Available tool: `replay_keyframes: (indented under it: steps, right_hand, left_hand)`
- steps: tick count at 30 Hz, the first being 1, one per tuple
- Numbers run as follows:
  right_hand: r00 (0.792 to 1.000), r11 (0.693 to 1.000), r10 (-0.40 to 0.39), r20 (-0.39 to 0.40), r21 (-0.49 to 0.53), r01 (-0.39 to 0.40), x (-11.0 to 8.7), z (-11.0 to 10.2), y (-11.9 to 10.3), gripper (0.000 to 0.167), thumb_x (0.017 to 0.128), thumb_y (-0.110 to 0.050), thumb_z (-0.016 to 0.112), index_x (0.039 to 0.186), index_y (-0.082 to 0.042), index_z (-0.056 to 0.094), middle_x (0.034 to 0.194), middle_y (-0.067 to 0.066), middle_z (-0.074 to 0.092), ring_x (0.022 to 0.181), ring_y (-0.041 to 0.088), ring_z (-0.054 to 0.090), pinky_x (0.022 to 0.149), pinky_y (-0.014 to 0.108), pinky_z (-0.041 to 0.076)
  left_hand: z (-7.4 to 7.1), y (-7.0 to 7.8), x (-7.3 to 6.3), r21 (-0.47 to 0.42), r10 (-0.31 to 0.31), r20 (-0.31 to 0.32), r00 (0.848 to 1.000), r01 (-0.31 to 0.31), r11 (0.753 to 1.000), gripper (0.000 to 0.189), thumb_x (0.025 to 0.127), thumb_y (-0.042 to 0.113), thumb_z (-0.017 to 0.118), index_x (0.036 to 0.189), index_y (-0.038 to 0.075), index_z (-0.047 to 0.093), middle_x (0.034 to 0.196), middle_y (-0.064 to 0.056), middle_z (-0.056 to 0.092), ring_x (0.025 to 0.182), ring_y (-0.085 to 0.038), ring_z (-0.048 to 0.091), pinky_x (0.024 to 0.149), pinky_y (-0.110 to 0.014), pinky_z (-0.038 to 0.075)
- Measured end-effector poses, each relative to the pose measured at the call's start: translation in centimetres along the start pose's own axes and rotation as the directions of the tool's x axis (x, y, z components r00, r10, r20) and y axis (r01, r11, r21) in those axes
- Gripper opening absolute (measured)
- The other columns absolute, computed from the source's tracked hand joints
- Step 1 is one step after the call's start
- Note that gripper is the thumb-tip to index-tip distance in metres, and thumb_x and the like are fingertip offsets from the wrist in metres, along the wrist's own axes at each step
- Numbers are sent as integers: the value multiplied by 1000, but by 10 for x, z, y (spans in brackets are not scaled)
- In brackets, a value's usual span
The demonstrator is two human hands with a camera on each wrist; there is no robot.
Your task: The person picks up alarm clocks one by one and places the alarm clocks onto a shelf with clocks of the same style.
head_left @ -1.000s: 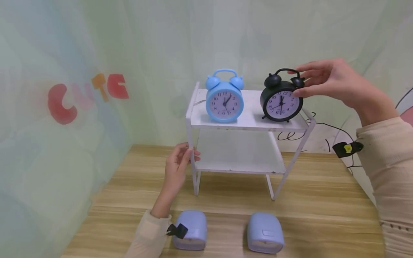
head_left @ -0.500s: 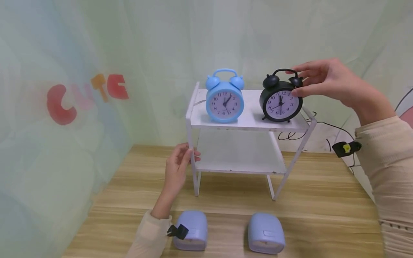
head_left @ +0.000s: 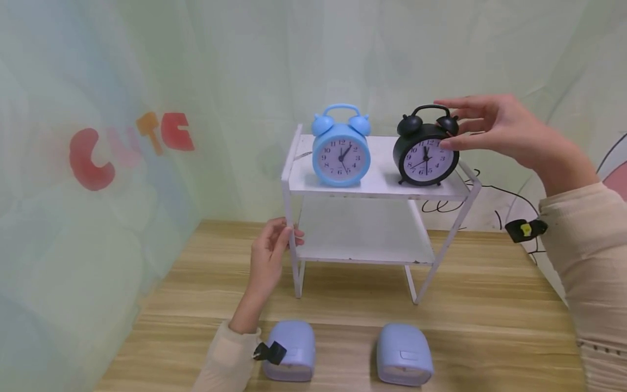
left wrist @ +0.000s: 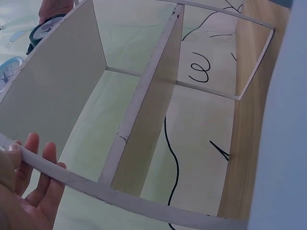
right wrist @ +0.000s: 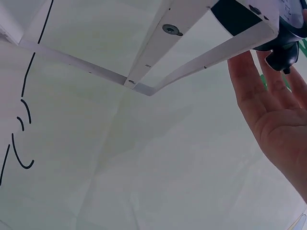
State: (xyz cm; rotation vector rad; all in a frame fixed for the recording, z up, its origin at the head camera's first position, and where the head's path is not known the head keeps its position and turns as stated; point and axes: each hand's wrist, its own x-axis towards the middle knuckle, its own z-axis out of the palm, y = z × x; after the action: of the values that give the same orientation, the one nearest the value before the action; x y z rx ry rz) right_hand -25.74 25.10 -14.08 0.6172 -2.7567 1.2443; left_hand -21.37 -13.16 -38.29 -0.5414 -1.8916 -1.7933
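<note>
A black twin-bell alarm clock [head_left: 426, 155] stands on the right of the top board of a white two-tier metal rack [head_left: 382, 190]. My right hand [head_left: 504, 128] pinches its upper right side, thumb at the front rim and the other fingers behind the right bell. To its left stands a light blue alarm clock [head_left: 341, 155] of the same shape. My left hand [head_left: 268, 250] grips the rack's left front post, the thumb in front and fingers curled behind; the left wrist view shows these fingers [left wrist: 48, 172] around the bar.
Two pale blue rounded clocks [head_left: 290, 348] [head_left: 404, 354] stand on the wooden table [head_left: 490, 305] in front of the rack; the left sleeve partly covers one. A curtain backdrop [head_left: 235, 81] with coloured letters hangs close behind and to the left.
The black clock has shifted very slightly left, with my right hand following. My right forefinger now lies straighter above the bell. My left hand has stayed on the post.
</note>
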Motion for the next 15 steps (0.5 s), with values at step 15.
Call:
replay_keyframes:
  steps: [15]
  right_hand:
    - [960,969,-157,-233,152,195,-56,-10,10,52,84,14,71,131,-5,58,115,6,64,103,13,64,79,12,54]
  left_hand:
    - [2,2,0,-8,-9,-4,1000,9,1000,23,105,8,50,116,-11,56,95,-22,69,83,-23,70,79,-36,61]
